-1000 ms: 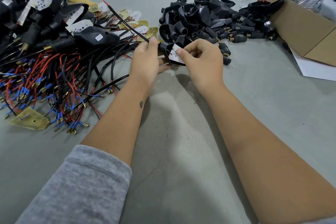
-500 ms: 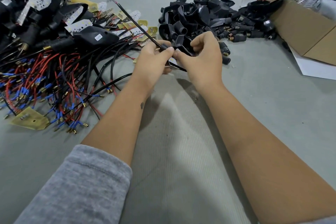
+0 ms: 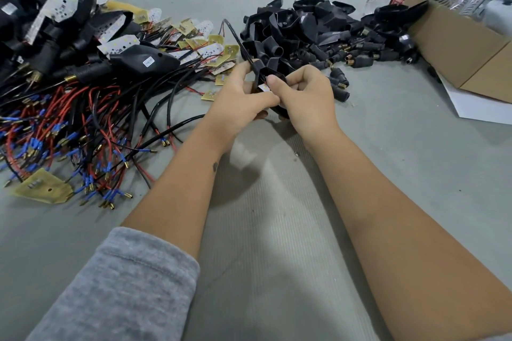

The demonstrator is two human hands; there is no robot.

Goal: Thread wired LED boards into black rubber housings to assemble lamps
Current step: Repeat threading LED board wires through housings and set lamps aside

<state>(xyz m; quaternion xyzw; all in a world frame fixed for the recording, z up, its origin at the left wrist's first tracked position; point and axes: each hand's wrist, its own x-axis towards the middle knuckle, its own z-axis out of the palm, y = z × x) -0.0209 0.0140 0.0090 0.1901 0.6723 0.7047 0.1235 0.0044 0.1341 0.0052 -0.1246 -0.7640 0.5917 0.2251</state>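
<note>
- Head view: the left hand (image 3: 240,97) and the right hand (image 3: 304,95) meet above the grey table (image 3: 277,230), both grasping one black housing (image 3: 263,70).
- The hands hide most of the housing. Only a white corner of the board (image 3: 263,88) shows, pinched under the right thumb.
- Its black cable (image 3: 235,36) rises up-left from the housing's neck.
- More housings (image 3: 304,33) lie behind; wired boards (image 3: 83,119) lie on the left.

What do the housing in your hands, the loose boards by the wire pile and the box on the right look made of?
Housing: matte black, looks like rubber or soft plastic; dull sheen, no hard glint. Both hands, left and right, grip it.
Loose boards: thin rigid sheet, yellowish backs, white faces; likely circuit-board laminate.
Box: brown cardboard, matte, with folded flaps.
</note>
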